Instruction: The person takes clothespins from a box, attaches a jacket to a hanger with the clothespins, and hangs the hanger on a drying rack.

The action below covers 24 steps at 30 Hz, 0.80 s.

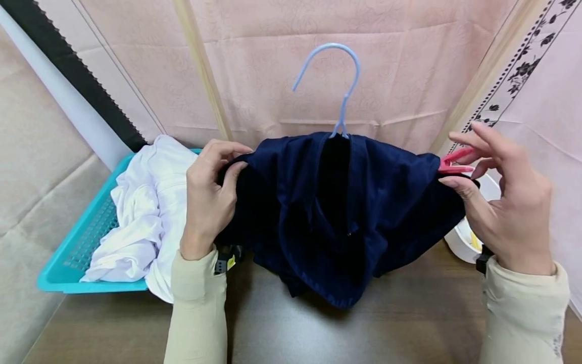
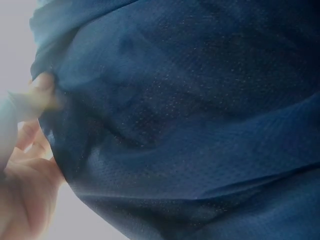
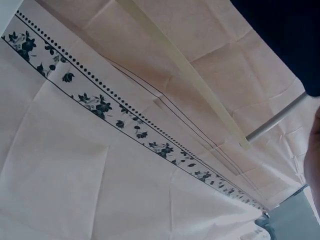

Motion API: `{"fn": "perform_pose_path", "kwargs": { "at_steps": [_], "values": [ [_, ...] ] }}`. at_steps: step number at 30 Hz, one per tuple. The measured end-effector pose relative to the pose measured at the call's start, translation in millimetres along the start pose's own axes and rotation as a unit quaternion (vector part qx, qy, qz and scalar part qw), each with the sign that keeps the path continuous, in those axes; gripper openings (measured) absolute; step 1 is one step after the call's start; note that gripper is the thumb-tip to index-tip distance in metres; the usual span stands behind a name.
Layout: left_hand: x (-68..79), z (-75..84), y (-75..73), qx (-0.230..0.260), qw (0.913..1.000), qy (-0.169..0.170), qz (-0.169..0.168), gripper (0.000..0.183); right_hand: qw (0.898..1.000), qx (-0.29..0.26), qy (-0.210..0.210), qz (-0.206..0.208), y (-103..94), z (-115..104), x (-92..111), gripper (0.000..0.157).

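A navy zip-neck top (image 1: 273, 202) hangs on a light blue hanger (image 1: 358, 65); its hook rises above the open neck. At the top's left shoulder, my left hand (image 1: 211, 194) pinches the cloth between thumb and fingers. The left wrist view shows that thumb (image 2: 42, 85) lying on the navy fabric. A pink clothespin (image 1: 450, 164) is clipped at the right shoulder. Around it my right hand (image 1: 511, 197) has its fingers spread, the thumb touching the dark cloth just below. The right wrist view catches only a sliver of that hand, at its right edge.
A teal basket (image 1: 77, 285) with white clothes (image 1: 150, 212) stands on the brown table (image 1: 391, 323) at left. Behind my right hand is a white bowl (image 1: 456, 247) with something yellow inside. Pink cloth (image 1: 400, 76) hangs as a backdrop, with wooden poles (image 1: 200, 65) in front.
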State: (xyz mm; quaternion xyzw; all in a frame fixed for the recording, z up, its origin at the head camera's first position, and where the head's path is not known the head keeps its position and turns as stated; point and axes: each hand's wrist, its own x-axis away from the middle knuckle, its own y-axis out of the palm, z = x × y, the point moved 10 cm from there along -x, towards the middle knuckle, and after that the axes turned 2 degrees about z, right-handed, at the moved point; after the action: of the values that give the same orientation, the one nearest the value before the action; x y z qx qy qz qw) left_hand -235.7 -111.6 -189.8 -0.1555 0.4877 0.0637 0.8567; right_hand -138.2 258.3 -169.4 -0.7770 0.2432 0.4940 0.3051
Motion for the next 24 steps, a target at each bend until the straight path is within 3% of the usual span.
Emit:
{"fn": "perform_pose_path", "kwargs": {
  "at_steps": [5,7,9,11,14,17,20,22,24],
  "values": [
    [-0.5,-5.2,-7.6,-0.023,0.9992,-0.010,0.030,0.011,0.995,0.026,0.057,-0.071,3.6,39.2,3.0,0.048],
    [-0.5,-6.6,-9.5,-0.032,0.9987,-0.014,0.037,0.011,0.987,0.040,0.097,-0.123,5.2,67.0,10.0,0.044],
    [-0.3,-7.5,-10.3,-0.038,0.9983,-0.016,0.041,0.010,0.970,0.058,0.148,-0.183,7.2,100.8,21.7,0.044],
    [-0.3,-8.2,-10.3,-0.043,0.9980,-0.017,0.043,0.010,0.942,0.090,0.202,-0.252,8.6,136.3,38.4,0.044],
    [0.1,-8.7,-9.8,-0.045,0.9978,-0.017,0.044,0.010,0.885,0.157,0.256,-0.356,11.1,183.4,67.9,0.049],
    [0.8,-9.4,-9.0,-0.047,0.9978,-0.019,0.043,0.010,0.822,0.192,0.280,-0.457,15.6,214.5,99.0,0.054],
    [1.7,-9.9,-8.6,-0.050,0.9977,-0.021,0.041,0.011,0.771,0.195,0.287,-0.534,19.7,233.0,127.5,0.050],
    [2.2,-9.8,-8.8,-0.052,0.9976,-0.021,0.041,0.011,0.750,0.194,0.286,-0.564,21.6,240.7,141.6,0.043],
    [2.2,-9.2,-8.2,-0.052,0.9976,-0.019,0.041,0.011,0.745,0.192,0.281,-0.574,23.3,246.0,150.4,0.037]
  ]
}}
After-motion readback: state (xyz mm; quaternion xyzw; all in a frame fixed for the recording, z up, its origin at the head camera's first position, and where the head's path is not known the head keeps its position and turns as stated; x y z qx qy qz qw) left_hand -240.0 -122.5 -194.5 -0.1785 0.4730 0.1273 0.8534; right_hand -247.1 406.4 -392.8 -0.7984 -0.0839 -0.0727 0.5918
